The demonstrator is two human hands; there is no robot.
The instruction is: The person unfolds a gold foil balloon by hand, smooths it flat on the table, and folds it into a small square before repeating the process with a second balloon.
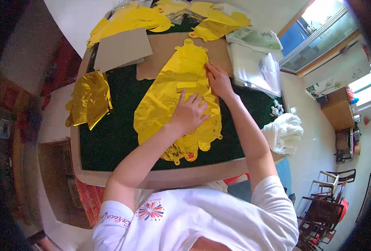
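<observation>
A flat yellow foil balloon [168, 98] with small tabs around its edge lies in front of me, its far end over a brown cardboard sheet [160, 46]. My left hand [188, 113] rests palm down on its middle, fingers spread, just below a small folded rectangle of yellow foil [187, 85]. At the balloon's upper right edge lies my right hand [219, 81], fingers stretched out and touching the foil. Neither hand grips anything that I can see. Crumpled foil and a red dot show at the balloon's near end.
Shiny gold foil [92, 98] lies at the left of the dark green tabletop [106, 146]. A grey board [124, 48] and more yellow foil balloons [131, 21] are at the back. Clear plastic bags [252, 67] and a bundle of white string [283, 131] sit on the right.
</observation>
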